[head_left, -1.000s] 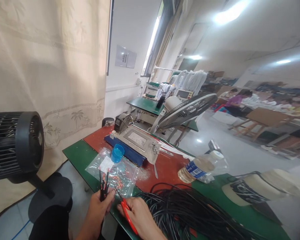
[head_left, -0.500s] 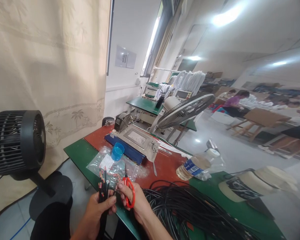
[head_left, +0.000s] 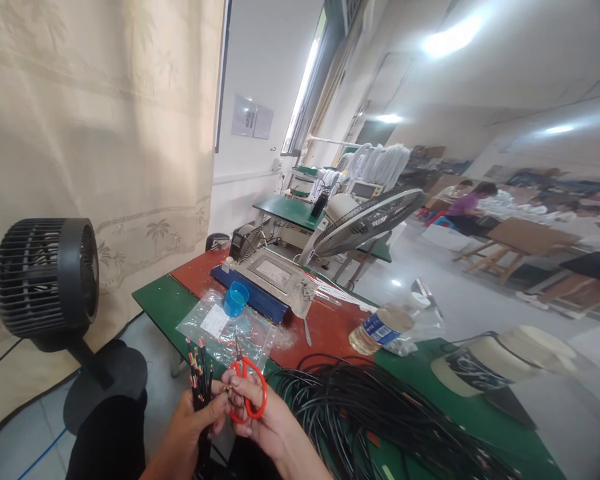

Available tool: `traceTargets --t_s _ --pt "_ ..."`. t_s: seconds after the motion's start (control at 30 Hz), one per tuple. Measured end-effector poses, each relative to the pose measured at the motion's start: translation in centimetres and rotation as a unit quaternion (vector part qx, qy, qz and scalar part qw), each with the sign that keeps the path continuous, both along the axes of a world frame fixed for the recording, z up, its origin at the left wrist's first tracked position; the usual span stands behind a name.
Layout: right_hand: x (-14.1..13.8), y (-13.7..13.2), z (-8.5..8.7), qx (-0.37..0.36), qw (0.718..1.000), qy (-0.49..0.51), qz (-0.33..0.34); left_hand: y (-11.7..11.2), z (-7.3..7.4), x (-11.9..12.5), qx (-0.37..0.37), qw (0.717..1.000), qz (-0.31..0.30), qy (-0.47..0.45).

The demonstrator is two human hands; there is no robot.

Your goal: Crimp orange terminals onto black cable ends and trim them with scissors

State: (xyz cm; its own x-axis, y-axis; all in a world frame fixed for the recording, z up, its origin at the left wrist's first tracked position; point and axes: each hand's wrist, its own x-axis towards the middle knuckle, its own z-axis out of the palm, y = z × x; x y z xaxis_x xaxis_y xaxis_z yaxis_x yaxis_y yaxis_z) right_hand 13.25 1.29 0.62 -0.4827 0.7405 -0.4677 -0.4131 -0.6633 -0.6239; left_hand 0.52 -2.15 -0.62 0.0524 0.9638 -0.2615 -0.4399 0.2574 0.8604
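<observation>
My left hand (head_left: pixel 190 427) is closed round a bundle of black cables (head_left: pixel 198 377) whose stripped coloured ends stick upward. My right hand (head_left: pixel 263 423) grips red-handled scissors (head_left: pixel 245 390), fingers through the loops, blades pointing up right beside the cable ends. Both hands are at the near edge of the green table (head_left: pixel 165 303), touching each other. A large heap of black cable (head_left: pixel 375 420) lies on the table just right of my right hand.
A clear plastic bag (head_left: pixel 230 330) with small parts and a blue cup (head_left: pixel 235 299) lie beyond my hands. Behind them sits a blue-and-grey machine (head_left: pixel 267 283). A water bottle (head_left: pixel 380 330) lies right. A black fan (head_left: pixel 45 280) stands left. People work at far tables.
My right hand has raised the scissors from low on the table edge and turned them upright next to the cable ends. The left hand's bundle has stayed almost in place.
</observation>
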Motion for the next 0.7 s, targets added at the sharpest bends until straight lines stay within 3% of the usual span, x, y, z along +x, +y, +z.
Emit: traceTargets --t_s 0.23,0.5,0.7 --pt "0.4 -0.2 0.5 0.047 0.998 -0.022 0.033 0.3 -0.7 -0.5 -0.019 0.997 -0.072 0.000" --pt "0.4 -0.7 1.1 -0.005 0.999 0.002 0.038 -0.9 0.4 -0.3 0.020 0.999 -0.046 0.009" --pt "0.3 -1.2 0.4 0.031 0.999 -0.001 -0.020 -0.8 0.4 -0.2 0.011 0.999 -0.032 0.037"
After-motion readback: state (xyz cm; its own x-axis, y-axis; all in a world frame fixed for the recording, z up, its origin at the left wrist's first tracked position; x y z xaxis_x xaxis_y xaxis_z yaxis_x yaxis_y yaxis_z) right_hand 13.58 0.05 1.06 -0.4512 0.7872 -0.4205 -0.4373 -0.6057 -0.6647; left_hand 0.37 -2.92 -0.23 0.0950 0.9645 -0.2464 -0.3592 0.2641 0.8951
